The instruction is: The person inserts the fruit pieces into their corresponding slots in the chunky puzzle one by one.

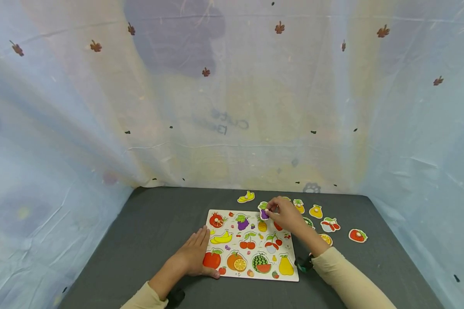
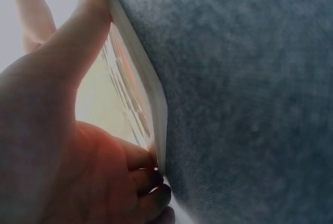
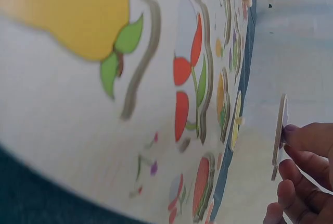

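Note:
A white fruit puzzle board [image 1: 259, 277] lies on the dark table in the head view, with printed fruit in its recesses. My left hand [image 1: 195, 253] rests along the board's left edge, fingers extended, thumb at the near-left corner. In the left wrist view, that thumb and the fingertips touch the board's rim [image 2: 160, 109]. My right hand [image 1: 288, 216] pinches a purple grape piece [image 1: 262, 206] above the board's far edge. Seen from the right wrist, the grape piece [image 3: 281, 120] stands edge-on at the fingertips, raised off the board.
Beyond the board lies a banana piece [image 1: 246, 197]. To the right are loose pieces: a pineapple [image 1: 299, 207], a pear [image 1: 315, 211], a watermelon [image 1: 308, 222] partly hidden, a red-and-white fruit [image 1: 330, 225], an orange [image 1: 326, 239] and a red fruit [image 1: 357, 235]. A patterned curtain [image 1: 255, 163] surrounds the table.

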Demonstrator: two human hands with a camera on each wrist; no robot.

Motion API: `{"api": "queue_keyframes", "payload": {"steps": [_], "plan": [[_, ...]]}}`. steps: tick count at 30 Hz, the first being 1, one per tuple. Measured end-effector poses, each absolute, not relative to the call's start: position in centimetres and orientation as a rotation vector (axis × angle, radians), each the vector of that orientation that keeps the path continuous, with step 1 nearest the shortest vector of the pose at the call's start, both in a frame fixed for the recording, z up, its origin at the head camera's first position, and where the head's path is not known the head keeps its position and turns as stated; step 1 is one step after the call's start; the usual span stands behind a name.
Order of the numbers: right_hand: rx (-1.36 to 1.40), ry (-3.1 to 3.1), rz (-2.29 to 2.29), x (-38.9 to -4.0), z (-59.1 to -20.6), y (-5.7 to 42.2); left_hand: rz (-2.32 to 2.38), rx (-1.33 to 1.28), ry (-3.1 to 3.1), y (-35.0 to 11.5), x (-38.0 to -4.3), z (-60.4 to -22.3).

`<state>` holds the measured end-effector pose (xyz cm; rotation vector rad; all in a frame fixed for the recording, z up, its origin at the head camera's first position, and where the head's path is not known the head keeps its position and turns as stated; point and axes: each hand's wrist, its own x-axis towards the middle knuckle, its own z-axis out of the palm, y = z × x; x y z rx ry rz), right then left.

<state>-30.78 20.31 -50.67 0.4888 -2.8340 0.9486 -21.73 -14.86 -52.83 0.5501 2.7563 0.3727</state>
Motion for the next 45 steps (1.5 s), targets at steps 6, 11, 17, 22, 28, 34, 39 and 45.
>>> {"api": "queue_keyframes", "payload": {"steps": [6,11,17,22,28,34,39,45], "plan": [[0.539,-2.818,0.944,-30.6,-50.6,19.2,0.386,0.526,2.747,-14.7,-21.4,-52.1],[0.572,-2.821,0.917,-30.6,-50.7,18.5,0.369,0.537,2.751,-14.7,-21.5,-52.1],[0.595,-2.824,0.92,-30.9,-50.9,17.6,0.335,0.511,2.756,-14.6,-21.5,-52.0],[0.596,-2.852,0.936,-31.0,-50.7,16.8,0.375,0.532,2.743,-14.9,-21.8,-53.0],[0.62,-2.885,0.918,-31.5,-51.5,15.9,0.404,0.552,2.75,-15.3,-22.5,-54.5],[0.624,-2.929,0.903,-31.7,-52.0,14.9,0.379,0.526,2.732,-14.9,-22.2,-53.5],[0.644,-2.938,0.908,-31.2,-51.6,14.2,0.389,0.519,2.73,-14.8,-22.0,-53.2],[0.692,-2.942,0.871,-31.1,-51.6,13.8,0.426,0.544,2.742,-15.4,-22.7,-55.0]]}}
